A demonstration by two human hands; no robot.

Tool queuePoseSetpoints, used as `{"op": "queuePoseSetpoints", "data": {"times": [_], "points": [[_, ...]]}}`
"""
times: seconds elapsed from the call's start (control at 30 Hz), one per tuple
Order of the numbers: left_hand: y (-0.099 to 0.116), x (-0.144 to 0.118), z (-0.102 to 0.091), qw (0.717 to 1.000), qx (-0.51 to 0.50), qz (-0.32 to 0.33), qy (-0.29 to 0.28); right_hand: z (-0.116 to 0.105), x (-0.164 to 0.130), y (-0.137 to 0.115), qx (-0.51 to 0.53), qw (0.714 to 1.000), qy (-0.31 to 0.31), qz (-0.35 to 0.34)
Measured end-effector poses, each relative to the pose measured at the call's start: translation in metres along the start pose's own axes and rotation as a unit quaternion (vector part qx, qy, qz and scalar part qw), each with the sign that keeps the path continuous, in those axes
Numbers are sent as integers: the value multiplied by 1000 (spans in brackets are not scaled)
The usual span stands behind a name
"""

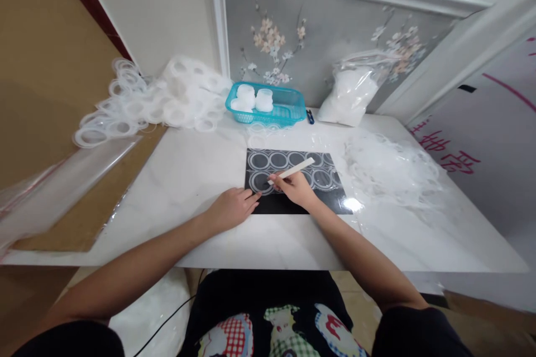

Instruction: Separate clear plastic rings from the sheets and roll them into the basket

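Left hand (233,207) flat and open, pinning the black mat (293,181) mid-bench, right hand (295,186) closed around a pale stick (293,169) over thin rings (262,179), probably light, floppy film, best lifted by the rim.

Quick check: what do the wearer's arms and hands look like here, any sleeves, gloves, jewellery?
Both forearms are bare. Left hand and right hand wear no gloves; no rings or watch can be seen. Dark short sleeves show at the upper arms, at the picture's lower edge.
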State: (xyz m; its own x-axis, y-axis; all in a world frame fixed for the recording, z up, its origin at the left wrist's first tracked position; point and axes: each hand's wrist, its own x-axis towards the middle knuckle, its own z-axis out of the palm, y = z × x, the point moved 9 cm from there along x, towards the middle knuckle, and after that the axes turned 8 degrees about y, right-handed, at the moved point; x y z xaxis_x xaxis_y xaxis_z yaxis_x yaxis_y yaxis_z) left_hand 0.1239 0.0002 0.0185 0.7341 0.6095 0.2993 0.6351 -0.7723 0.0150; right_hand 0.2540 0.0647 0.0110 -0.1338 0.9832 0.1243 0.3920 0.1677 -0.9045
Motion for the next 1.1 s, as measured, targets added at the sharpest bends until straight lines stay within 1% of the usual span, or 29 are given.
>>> {"op": "queuePoseSetpoints", "data": {"times": [0.1, 0.23, 0.33, 0.47, 0.57, 0.7, 0.83, 0.9, 0.93, 1.0, 1.03, 1.1], "points": [[2, 1, -2, 1000, -1, 9, 13, 4, 0, 10, 94, 995, -5, 41], [4, 1, -4, 999, 24, 20, 14, 5, 1, 12, 117, 992, -3, 56], [4, 0, -4, 999, 31, 18, 7, 6, 1, 9, 109, 993, -16, 44], [3, -1, -3, 1000, 28, 12, 7, 8, 0, 8, 71, 997, -23, 29], [1, -1, -2, 999, 31, 12, 16, 10, 0, 9, 51, 998, -24, 18], [0, -2, -1, 999, 27, 10, 27, 11, 0, 11, 56, 998, -28, 20], [-1, -4, -1, 999, 29, 6, 17, 11, 1, 6, 25, 999, -35, 2], [-1, -4, -1, 1000, 25, 6, 13, 9, 0, -2, -11, 999, -35, -32], [-1, -4, -1, 1000, 22, 5, 11, 9, -2, -9, -34, 997, -35, -64], [-3, -4, 0, 1000, 13, 0, 9, 10, -12, -26, -90, 983, -36, -158], [-3, -4, 1, 1000, 7, -4, 6, 13, -19, -34, -125, 968, -36, -213], [-4, -3, 2, 1000, -6, -15, -3, 24, -37, -44, -207, 925, -51, -314]]}}
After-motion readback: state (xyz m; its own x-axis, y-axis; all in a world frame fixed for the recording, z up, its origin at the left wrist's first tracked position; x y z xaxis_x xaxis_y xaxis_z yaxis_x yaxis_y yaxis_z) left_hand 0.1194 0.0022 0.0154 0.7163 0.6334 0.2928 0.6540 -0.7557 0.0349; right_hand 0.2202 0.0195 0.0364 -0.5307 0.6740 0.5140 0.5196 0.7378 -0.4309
